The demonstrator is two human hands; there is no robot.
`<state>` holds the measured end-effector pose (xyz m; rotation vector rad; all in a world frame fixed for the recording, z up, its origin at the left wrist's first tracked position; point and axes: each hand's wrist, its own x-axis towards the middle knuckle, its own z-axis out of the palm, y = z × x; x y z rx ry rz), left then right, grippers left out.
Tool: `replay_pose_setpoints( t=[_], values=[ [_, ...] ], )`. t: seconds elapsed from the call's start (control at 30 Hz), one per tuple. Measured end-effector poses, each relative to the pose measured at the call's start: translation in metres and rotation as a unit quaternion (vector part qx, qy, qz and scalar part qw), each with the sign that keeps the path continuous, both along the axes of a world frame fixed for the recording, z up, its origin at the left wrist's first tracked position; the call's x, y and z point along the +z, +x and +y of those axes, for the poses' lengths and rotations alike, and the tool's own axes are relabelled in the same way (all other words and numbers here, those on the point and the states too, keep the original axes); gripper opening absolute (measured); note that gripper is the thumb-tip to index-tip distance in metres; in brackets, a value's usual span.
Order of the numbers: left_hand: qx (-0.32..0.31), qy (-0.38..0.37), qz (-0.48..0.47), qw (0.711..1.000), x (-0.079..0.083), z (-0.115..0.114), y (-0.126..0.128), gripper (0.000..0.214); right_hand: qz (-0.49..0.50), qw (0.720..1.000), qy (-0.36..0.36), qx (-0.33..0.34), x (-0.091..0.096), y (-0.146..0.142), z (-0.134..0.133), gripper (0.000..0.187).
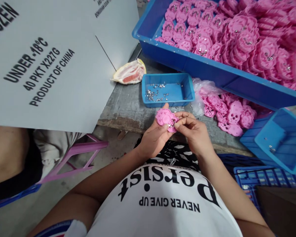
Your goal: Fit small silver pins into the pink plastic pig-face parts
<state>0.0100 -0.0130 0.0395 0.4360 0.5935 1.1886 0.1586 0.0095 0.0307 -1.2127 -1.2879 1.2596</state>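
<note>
A pink moulded plastic piece (pixel 164 117) with small metal bits at its lower right is held over the table's near edge. My left hand (pixel 154 136) is closed around it from the left, thumb on its lower side. From the right, my right hand (pixel 193 130) pinches at the piece's lower right edge, by the metal bits; whether a loose bit is between those fingertips I cannot make out. Just beyond my hands stands a small blue tray (pixel 168 102) with many tiny shiny metal parts (pixel 151 95) in it.
A large blue bin (pixel 212 67) full of similar pink pieces (pixel 246 36) fills the back right. More pink pieces (pixel 235 112) lie beside a clear plastic bag (pixel 199 95). A tilted blue container (pixel 281 138) sits at right. Left are fruit peel (pixel 130 73), a large printed carton sheet (pixel 71 65) and a person's leg (pixel 10 154).
</note>
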Motion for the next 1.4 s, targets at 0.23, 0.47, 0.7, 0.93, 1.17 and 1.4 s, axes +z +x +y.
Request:
replay_pose_setpoints(
  t=[0.23, 0.47, 0.7, 0.93, 1.17, 1.4],
  values=[
    [0.001, -0.014, 0.013, 1.0, -0.001, 0.0, 0.0, 0.081, -0.05, 0.998, 0.046, 0.001, -0.001, 0.001, 0.0, 0.014],
    [-0.003, -0.038, -0.017, 0.999, -0.001, 0.005, -0.002, 0.067, 0.004, 0.999, 0.038, -0.032, -0.01, 0.001, -0.002, 0.01],
    [0.002, -0.105, 0.022, 0.994, 0.001, 0.012, -0.01, 0.049, -0.008, 0.987, 0.063, -0.144, -0.022, 0.028, -0.003, 0.01],
    [0.017, -0.036, 0.137, 0.99, 0.024, 0.048, -0.028, 0.045, -0.154, 0.969, 0.117, -0.155, -0.024, 0.076, -0.007, 0.051],
    [0.073, 0.106, 0.211, 0.969, 0.071, 0.136, -0.053, 0.04, -0.199, 0.943, -0.024, -0.267, -0.062, 0.116, -0.019, 0.07],
    [0.089, 0.14, 0.359, 0.919, 0.109, 0.284, -0.025, 0.034, -0.22, 0.935, 0.016, -0.278, -0.074, 0.121, -0.024, 0.081]
  ],
)
